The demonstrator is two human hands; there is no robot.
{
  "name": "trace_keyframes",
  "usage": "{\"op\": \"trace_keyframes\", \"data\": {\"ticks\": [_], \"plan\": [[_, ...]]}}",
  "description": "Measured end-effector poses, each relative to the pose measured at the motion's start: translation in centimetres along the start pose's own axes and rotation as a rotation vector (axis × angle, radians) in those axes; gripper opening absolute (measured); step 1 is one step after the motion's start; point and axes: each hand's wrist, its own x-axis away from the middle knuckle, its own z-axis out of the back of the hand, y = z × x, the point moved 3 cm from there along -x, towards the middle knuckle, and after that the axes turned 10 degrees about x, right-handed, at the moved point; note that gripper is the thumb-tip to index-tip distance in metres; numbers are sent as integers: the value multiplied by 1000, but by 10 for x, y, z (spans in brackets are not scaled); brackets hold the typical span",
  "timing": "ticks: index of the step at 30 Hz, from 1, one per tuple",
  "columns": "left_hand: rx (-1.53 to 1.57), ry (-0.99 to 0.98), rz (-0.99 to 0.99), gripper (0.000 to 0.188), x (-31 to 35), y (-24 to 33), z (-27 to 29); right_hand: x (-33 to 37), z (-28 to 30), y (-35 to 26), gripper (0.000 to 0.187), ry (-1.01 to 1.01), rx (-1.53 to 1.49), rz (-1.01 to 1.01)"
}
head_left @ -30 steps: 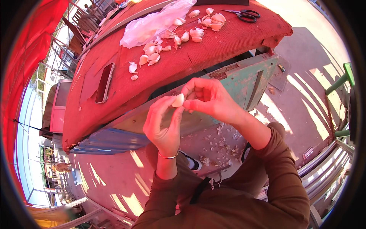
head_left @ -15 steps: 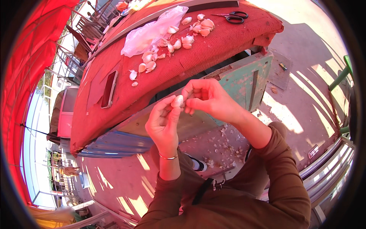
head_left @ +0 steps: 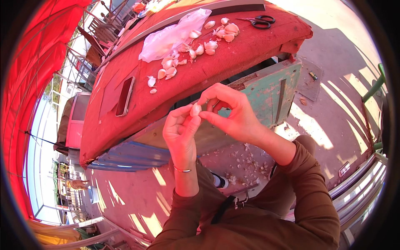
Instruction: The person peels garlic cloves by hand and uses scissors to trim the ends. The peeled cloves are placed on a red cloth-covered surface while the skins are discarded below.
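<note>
A whitish garlic clove (head_left: 195,109) is pinched between thumb and fingertips of my left hand (head_left: 181,132), over the gap between my knees and the table. My right hand (head_left: 230,111) is curled against it from the other side, thumb and index finger at the clove's edge. A metal bangle circles my left wrist. On the red-covered table (head_left: 175,93) lie several loose garlic cloves (head_left: 169,63) and a cluster of cloves (head_left: 227,31) farther back. Beside them is a crumpled pinkish plastic bag (head_left: 168,39).
Black-handled scissors (head_left: 261,21) lie at the far right of the table. A phone (head_left: 124,96) rests near its left side. Scattered garlic skins (head_left: 246,164) litter the floor between my feet. A green chair frame (head_left: 375,85) stands at the right.
My right thumb and index finger have opened into a wider arch around the clove. The clove has turned slightly in my left fingers. The view has shifted a little.
</note>
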Motion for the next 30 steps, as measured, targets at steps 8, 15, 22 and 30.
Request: {"op": "trace_keyframes", "data": {"ticks": [8,15,22,30], "plan": [[58,-47,34,25,-4,-4,-2,-2,0,-5,16,122,53,92],[216,-98,49,30,-7,-16,5,-1,0,1,16,127,181,201],[209,-115,53,29,-7,-15,7,0,-5,-2,17,134,173,182],[230,-129,49,28,-6,-19,13,1,-7,-4,19,116,172,103]]}}
